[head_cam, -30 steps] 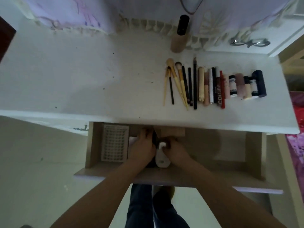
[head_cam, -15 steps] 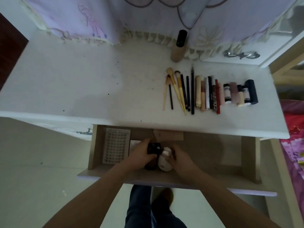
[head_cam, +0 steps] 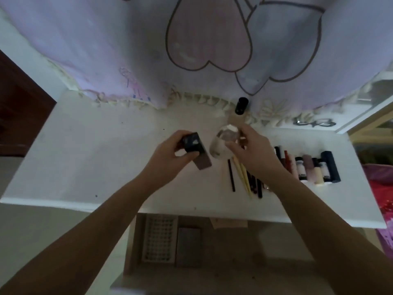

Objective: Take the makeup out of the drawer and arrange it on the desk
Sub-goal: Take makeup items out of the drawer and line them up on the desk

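Two forearms are showing, entering from the bottom corners. Both are bare from the frame edge to the wrist; no sleeves are reaching into view. Left hand [head_cam: 170, 154] is wearing no ring, watch, band or glove that can be made out. Right hand [head_cam: 251, 150] is likewise showing no jewellery or covering. Nails are looking short, though the dim light and blur are hiding polish or finer marks. Forearms are appearing slender and long, stretched by the wide lens. Rest of the body is lying out of frame; clothing cannot be told.
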Tool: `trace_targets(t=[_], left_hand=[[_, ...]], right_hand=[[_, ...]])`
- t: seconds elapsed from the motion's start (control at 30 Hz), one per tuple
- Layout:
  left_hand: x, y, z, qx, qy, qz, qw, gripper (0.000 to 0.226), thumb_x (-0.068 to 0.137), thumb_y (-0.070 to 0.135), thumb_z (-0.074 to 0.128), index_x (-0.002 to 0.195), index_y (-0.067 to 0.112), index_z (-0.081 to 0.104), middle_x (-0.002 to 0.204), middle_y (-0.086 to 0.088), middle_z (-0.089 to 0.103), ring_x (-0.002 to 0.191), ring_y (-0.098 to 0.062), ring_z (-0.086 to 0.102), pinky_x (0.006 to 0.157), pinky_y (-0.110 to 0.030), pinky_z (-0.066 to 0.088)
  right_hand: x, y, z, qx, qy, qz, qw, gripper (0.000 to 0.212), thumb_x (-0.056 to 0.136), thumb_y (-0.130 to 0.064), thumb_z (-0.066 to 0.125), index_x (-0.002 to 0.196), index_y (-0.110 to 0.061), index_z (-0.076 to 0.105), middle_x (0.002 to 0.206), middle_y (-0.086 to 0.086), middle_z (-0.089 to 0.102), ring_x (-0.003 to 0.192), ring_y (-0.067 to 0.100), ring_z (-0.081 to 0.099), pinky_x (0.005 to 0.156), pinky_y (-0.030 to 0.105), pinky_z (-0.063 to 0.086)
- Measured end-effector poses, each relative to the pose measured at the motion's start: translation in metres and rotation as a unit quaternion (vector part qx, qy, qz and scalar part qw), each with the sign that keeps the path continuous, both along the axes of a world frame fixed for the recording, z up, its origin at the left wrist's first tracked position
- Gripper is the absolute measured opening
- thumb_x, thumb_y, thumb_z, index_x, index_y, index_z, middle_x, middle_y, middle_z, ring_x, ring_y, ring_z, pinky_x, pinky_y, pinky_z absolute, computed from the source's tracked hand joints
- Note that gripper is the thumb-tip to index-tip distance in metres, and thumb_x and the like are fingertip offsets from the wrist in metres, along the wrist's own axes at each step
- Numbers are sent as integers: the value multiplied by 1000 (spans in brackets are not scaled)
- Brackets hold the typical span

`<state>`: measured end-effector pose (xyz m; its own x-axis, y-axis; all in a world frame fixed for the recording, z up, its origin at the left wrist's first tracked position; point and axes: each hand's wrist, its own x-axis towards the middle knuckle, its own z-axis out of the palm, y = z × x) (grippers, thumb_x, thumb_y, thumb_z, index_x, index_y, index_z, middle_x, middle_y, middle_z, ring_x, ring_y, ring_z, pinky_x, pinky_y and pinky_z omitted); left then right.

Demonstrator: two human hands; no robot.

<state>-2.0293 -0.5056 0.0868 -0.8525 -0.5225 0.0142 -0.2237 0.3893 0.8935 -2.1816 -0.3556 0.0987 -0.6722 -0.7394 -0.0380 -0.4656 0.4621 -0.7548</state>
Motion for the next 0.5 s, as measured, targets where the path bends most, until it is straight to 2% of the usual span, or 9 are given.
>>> trace_targets(t=[0.07, 0.17, 0.27, 0.37, 0.43, 0.5], left_hand=[[-38, -27, -2, -12, 17, 32, 999, 31, 82, 9, 68, 105, 26, 54, 96, 16, 59, 88, 9, 56, 75, 1, 39], [-83, -55, -17, -42, 29, 65, 997, 34, 84, 10, 65, 116, 12, 55, 102, 6, 58, 96, -6, 55, 75, -8, 39], [-113, -74, -31, -56, 18, 69, 996, 34, 86, 11, 63, 119, 9, 54, 104, 1, 56, 95, -9, 52, 79, -17, 38], [-136, -84, -35, -54, 6, 74, 996, 32, 86, 15, 61, 117, 10, 53, 97, 4, 55, 90, -12, 53, 67, -13, 38], [-147, -85, -36, -64, 1, 81, 995, 34, 85, 17, 60, 118, 11, 52, 95, 6, 54, 86, -11, 52, 63, -10, 35], [-151, -85, -36, -63, -7, 84, 994, 37, 85, 17, 60, 120, 11, 50, 97, 5, 54, 88, -13, 53, 68, -17, 38]], right_hand=[[-12, -41, -3, -18, 45, -31, 998, 25, 92, -19, 55, 116, -14, 53, 88, -2, 56, 77, 12, 53, 63, 18, 39], [-28, -86, -16, 15, 93, -68, 993, 21, 94, -14, 48, 113, -4, 50, 99, 13, 59, 88, 28, 57, 71, 40, 47], [-41, -114, -30, 85, 120, -88, 985, 22, 95, -9, 43, 115, -2, 46, 110, 19, 57, 95, 33, 57, 68, 36, 45], [-50, -128, -38, 151, 139, -119, 971, 23, 94, -7, 40, 116, -1, 43, 112, 21, 56, 95, 35, 58, 76, 40, 50], [-53, -132, -41, 162, 124, -130, 970, 28, 95, -7, 38, 121, 0, 40, 116, 23, 54, 97, 36, 58, 80, 45, 51], [-53, -132, -39, 151, 103, -126, 975, 32, 95, -6, 38, 127, 0, 36, 120, 23, 52, 101, 35, 57, 80, 43, 50]])
